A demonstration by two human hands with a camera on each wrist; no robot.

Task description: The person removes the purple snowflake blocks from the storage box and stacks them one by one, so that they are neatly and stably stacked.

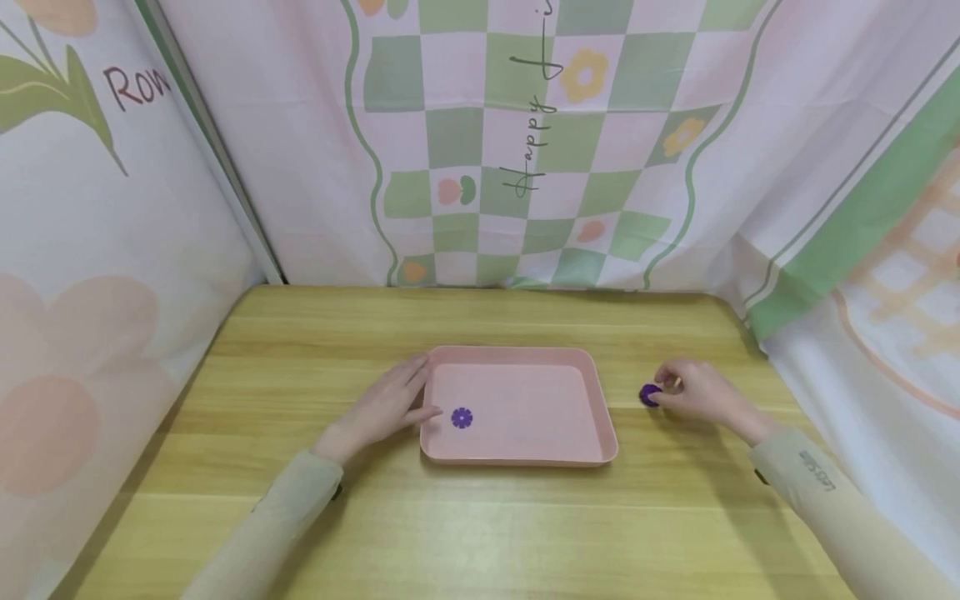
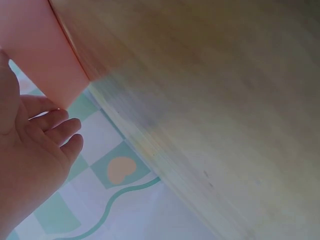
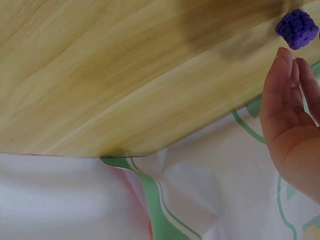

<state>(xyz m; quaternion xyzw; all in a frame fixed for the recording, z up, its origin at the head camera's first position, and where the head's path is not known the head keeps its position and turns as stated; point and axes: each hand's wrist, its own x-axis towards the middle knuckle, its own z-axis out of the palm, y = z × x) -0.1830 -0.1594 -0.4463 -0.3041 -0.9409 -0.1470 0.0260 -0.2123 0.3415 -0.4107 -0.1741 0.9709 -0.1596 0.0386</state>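
Note:
A shallow pink tray point(image 1: 525, 408) lies on the wooden table. On its floor near the left wall is a flat purple snowflake disc point(image 1: 462, 417) with a notched edge. My left hand point(image 1: 386, 404) rests at the tray's left side, its fingers along the outer wall and its thumb reaching over the rim. In the left wrist view, the fingertips point(image 2: 62, 112) meet the tray's pink wall point(image 2: 50, 55). To the right of the tray, my right hand point(image 1: 697, 390) pinches a small purple stack of snowflake discs point(image 1: 649, 395). The stack's ridged side point(image 3: 297, 29) shows in the right wrist view.
The wooden tabletop point(image 1: 510, 533) extends around the tray. A checkered printed cloth point(image 1: 517, 142) hangs behind its far edge. Patterned cloths hang at the left point(image 1: 90, 250) and right point(image 1: 862, 333) sides.

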